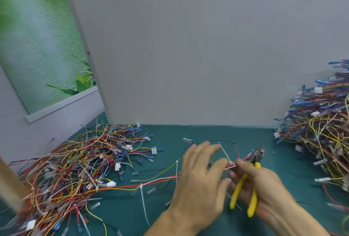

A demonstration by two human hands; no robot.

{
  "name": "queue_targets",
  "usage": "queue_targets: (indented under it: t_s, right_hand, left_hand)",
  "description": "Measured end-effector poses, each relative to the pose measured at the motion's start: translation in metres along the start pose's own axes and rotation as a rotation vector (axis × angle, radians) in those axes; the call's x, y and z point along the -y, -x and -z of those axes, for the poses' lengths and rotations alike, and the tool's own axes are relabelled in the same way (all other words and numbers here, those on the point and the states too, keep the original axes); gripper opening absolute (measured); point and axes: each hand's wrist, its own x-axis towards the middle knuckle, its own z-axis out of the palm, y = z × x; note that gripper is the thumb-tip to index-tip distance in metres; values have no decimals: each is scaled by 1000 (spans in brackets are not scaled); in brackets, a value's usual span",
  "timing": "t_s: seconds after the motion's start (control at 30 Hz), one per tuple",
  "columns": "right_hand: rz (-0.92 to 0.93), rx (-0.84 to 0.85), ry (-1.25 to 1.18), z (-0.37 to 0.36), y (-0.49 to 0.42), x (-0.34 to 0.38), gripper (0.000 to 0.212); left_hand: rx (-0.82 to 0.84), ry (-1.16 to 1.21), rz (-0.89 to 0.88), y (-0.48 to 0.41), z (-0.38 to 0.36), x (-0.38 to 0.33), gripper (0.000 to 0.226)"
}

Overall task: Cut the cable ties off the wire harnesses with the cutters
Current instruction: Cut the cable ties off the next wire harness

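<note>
A wire harness [158, 180] of red, white, yellow and black wires lies across the green mat. White cable ties [142, 196] still wrap it, and one tie [225, 153] sticks up with a long tail between my hands. My left hand [198, 175] hovers over the harness with its fingers spread and nearly straight, the index tip touching the bundle at that tie. My right hand [264, 184] grips the yellow-handled cutters [253, 171], its thumb resting on the bundle beside the tie. The cutter jaws point up and away, just right of the tie.
A large tangle of harnesses [75, 164] covers the mat [188, 133] at the left. Another heap [324, 128] rises at the right edge. A grey board [188, 47] stands upright close behind. Loose terminals lie scattered on the mat.
</note>
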Motion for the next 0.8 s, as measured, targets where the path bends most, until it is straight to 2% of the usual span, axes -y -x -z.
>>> queue_targets:
  t_s: [0.17, 0.37, 0.5, 0.67, 0.73, 0.8]
  right_hand:
    - [36, -80, -59, 7, -5, 13, 11]
    - [64, -125, -168, 19, -9, 35, 19]
    - [74, -154, -208, 28, -12, 47, 20]
    - [82, -167, -193, 33, -12, 49, 16]
    - [87, -163, -173, 32, -12, 50, 13]
    - [92, -152, -157, 31, -12, 52, 12]
  left_hand:
    - [-38, -121, 60, 22, 22, 24, 40]
    - [247, -336, 104, 46, 46, 68, 56]
    - [381, -348, 147, 60, 53, 90, 44]
    - [405, -338, 131, 69, 58, 114, 42]
    - [455, -327, 197, 64, 64, 117, 32]
    - [579, -281, 261, 62, 71, 122, 16]
